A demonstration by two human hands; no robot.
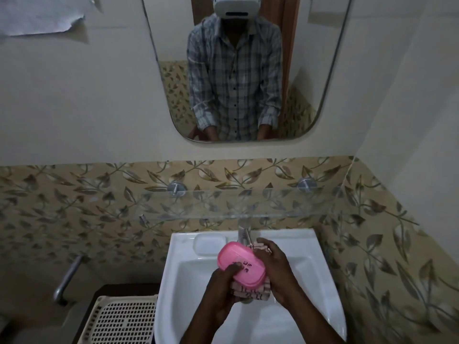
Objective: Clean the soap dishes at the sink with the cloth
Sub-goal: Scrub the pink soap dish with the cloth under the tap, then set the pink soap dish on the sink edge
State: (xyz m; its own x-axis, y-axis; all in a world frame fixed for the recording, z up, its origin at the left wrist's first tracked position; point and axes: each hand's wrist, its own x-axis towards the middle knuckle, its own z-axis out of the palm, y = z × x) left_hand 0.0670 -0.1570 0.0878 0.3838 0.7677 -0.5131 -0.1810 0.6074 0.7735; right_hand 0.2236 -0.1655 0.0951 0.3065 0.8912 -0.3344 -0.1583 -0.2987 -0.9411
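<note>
The step in hand looks like the wiping itself: the pink soap dish [240, 265] is held up over the basin of the sink [188, 281], just in front of the tap [244, 234], with the striped cloth [250, 292] bunched beneath it and up along its right side. The dish is closed, its domed lid facing up towards the camera, with some dark lettering on the lid that is too blurred to read.

Its long axis runs on a diagonal. One rounded end points up and left, towards the moulded soap recess [210, 244] on the sink's back ledge; the other points down and right, towards the person's right wrist.

The left hand [221, 286] grips the near-left end, thumb pressed on the lid and the other fingers curled underneath into the cloth. The right hand [275, 271] wraps the far-right edge, fingers curled over the cloth and holding it against the dish's side; whether they also touch bare plastic cannot be told.

So far the cloth covers mostly the underside and one flank, so the lid seems the part yet to be rubbed. The next move probably calls for turning the dish within the cloth, or drawing the cloth over the lid, while the left hand steadies it over the basin
</note>
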